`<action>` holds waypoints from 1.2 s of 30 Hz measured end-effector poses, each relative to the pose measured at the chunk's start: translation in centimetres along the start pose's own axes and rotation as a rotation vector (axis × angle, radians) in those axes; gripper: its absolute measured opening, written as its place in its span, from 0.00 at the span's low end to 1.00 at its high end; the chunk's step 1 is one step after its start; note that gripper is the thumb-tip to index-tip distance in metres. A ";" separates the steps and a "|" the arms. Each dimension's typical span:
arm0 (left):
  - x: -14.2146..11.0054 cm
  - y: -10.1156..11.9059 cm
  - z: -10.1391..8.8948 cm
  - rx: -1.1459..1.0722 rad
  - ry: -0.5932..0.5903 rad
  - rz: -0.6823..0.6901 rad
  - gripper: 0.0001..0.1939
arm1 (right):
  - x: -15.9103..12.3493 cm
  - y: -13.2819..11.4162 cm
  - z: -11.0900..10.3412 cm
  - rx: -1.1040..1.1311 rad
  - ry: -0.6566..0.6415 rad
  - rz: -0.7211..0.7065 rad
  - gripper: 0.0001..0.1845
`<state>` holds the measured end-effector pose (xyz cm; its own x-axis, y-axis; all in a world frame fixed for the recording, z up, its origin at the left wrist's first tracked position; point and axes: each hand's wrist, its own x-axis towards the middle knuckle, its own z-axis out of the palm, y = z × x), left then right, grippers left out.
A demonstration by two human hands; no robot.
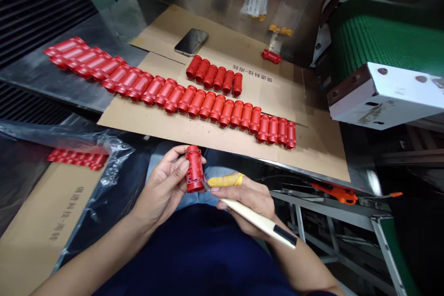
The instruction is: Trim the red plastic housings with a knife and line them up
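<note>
**Held items.** One red moulded cylinder (194,169), flanged at both ends, is held upright in the left hand (163,185), its fingers closed around the body, above the lap and just short of the near edge of the cardboard sheet (173,130). One craft knife (258,221), with a cream handle banded in black, is clamped in the right hand (246,199), its small blade (206,186) set against the cylinder's lower part. A yellow finger cot (222,180) is worn on one right-hand digit, secured by a band.

**Handling note.** The cylinder is best kept braced in the left hand, with the blade kept shallow, moved in short strokes and directed away from the fingers.

**Surroundings.** A long row of like red cylinders (208,107) and a short row of six (213,77) are laid on the cardboard sheet. Further cylinders (93,65) lie on the steel bench (69,78). A smartphone (191,41) rests on the cardboard. Red parts (78,158) are seen in a clear plastic bag (118,148) at left. A green conveyor belt (364,41) runs at upper right.
</note>
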<state>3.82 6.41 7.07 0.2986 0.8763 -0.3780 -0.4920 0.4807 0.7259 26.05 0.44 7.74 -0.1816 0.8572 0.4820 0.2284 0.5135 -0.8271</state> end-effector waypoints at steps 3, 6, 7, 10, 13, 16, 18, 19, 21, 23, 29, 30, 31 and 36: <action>0.0 0.1 0.1 0.003 -0.002 0.000 0.18 | 0.1 0.0 0.0 0.034 0.003 -0.017 0.18; 0.0 0.1 0.1 0.017 0.014 0.012 0.19 | 0.2 0.0 0.0 0.056 -0.010 -0.017 0.19; 0.0 0.1 0.1 0.021 0.016 0.014 0.19 | 0.2 0.0 -0.1 0.053 -0.016 -0.014 0.19; 0.0 0.1 0.0 0.030 0.008 0.010 0.20 | 0.3 0.1 -0.3 0.045 -0.044 -0.001 0.17; 0.0 0.1 -0.1 0.033 -0.006 -0.003 0.21 | 0.6 0.1 -0.6 0.069 -0.065 0.006 0.15; -0.1 0.1 -0.2 0.030 -0.011 -0.011 0.21 | 1.0 0.1 -0.9 0.088 -0.087 0.006 0.12; 0.0 0.0 -0.2 0.027 -0.010 -0.014 0.21 | 1.1 0.2 -1.0 0.069 -0.125 -0.007 0.12; 0.0 0.0 -0.2 0.025 -0.009 -0.015 0.21 | 1.1 0.3 -1.0 0.038 -0.154 -0.029 0.13; 0.0 -0.1 -0.3 0.021 -0.008 -0.013 0.20 | 1.0 0.6 -0.7 -0.042 -0.207 -0.095 0.15; -0.1 -0.1 -0.4 0.020 0.000 -0.006 0.19 | 0.7 1.0 -0.3 -0.088 -0.183 -0.123 0.15; -0.2 -0.1 -0.3 0.051 0.033 0.100 0.18 | 0.4 1.2 0.7 0.059 0.463 0.235 0.09; -0.2 -0.1 -0.3 0.061 0.038 0.140 0.17 | 0.5 1.1 0.9 0.052 0.478 0.234 0.08; -0.3 -0.2 -0.3 0.078 0.044 0.186 0.17 | 0.6 1.0 1.0 0.033 0.447 0.209 0.08; -0.7 -0.7 -0.5 0.278 0.060 0.347 0.13 | 1.3 0.7 2.2 -0.076 0.189 -0.015 0.16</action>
<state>3.51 5.43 6.49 0.1029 0.9884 -0.1120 -0.3134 0.1391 0.9394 23.84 1.87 7.16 -0.0041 0.8378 0.5460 0.2997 0.5219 -0.7986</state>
